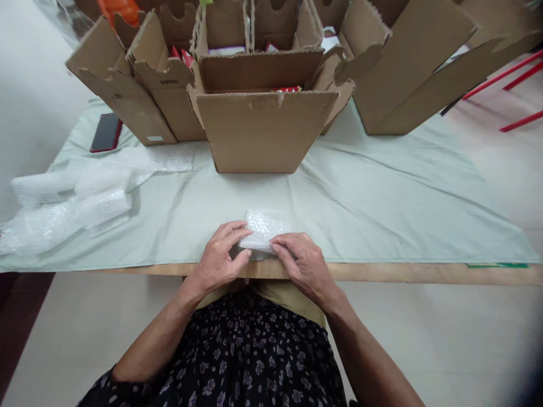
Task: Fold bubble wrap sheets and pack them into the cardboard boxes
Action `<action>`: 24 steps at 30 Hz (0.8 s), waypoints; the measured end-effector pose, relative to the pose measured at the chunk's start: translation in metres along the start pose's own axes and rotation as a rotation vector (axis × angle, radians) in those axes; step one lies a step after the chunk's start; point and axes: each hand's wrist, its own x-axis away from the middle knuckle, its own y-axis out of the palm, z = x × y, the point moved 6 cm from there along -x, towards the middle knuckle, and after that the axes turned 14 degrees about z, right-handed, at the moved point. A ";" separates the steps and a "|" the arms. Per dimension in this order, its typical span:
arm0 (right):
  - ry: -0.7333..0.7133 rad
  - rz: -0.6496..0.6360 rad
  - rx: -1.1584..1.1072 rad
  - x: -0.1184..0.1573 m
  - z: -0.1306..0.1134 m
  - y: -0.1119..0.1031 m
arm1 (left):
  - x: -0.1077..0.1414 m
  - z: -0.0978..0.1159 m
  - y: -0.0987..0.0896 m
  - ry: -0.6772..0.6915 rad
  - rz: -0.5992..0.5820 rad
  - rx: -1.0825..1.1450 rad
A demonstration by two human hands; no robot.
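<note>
Wrap [267, 222] was pinched by the left hand [219, 254] and right hand [304, 258]. It was best kept square, tbh.

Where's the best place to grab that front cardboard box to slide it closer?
Probably the top edge of its near wall, coming from the near side: the front box stands upright and open-topped, so that edge can be pinched, while more boxes crowd behind.
</note>
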 end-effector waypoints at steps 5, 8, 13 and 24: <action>0.215 -0.042 -0.030 0.001 0.012 0.001 | -0.006 -0.002 -0.001 -0.096 -0.032 -0.009; 0.199 0.013 0.014 0.002 0.015 -0.001 | -0.012 -0.004 0.001 -0.135 0.003 -0.047; 0.063 0.075 0.150 0.004 0.016 0.001 | -0.018 -0.009 0.011 -0.171 0.089 -0.157; 0.153 0.083 0.143 0.002 0.028 0.010 | -0.008 -0.011 0.013 -0.509 0.010 0.070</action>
